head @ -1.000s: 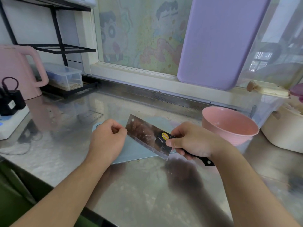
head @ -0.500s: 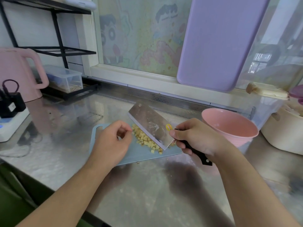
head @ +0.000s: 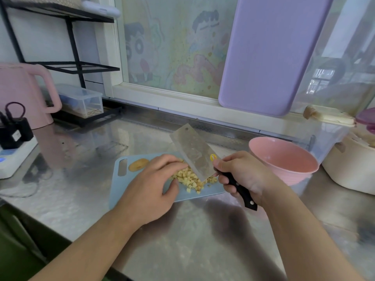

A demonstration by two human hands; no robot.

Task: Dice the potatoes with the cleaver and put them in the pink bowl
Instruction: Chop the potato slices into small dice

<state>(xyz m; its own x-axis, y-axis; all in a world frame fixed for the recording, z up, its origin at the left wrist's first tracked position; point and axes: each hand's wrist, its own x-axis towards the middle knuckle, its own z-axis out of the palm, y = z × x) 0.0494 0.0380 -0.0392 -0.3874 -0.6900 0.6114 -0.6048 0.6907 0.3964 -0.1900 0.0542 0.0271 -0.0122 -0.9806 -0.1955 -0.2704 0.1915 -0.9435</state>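
Right hand (head: 241,175) wrapped round the black handle of the cleaver (head: 194,153), thumb up near the yellow sticker; blade tilted, lower edge down in the diced potato (head: 190,179), far corner lifted toward the window; left hand (head: 150,185) palm down just left of the heap, fingers fairly straight and reaching to the blade, thumb spread toward the near side, gripping nothing; dice heaped on the blue cutting board (head: 121,189), partly hidden by the left fingers and the blade, a few loose cubes near the board's front edge; one uncut potato slice (head: 138,164) lying apart on the board's far left, beside the handle slot.

Pink bowl (head: 284,159) standing on the steel desk (head: 192,240) just right of the board, behind the right hand, inside bare as far as visible; cream pot (head: 349,171) right of the bowl, cut by the frame edge; lilac board (head: 267,53) leaning upright against the window behind the bowl; clear lidded box (head: 81,100) under the black wire rack (head: 69,37) at far left; pink kettle (head: 24,94) beside it; black plug (head: 14,130) set in a white power strip (head: 16,157) at the left edge; both forearms crossing the near desk and covering its front middle.
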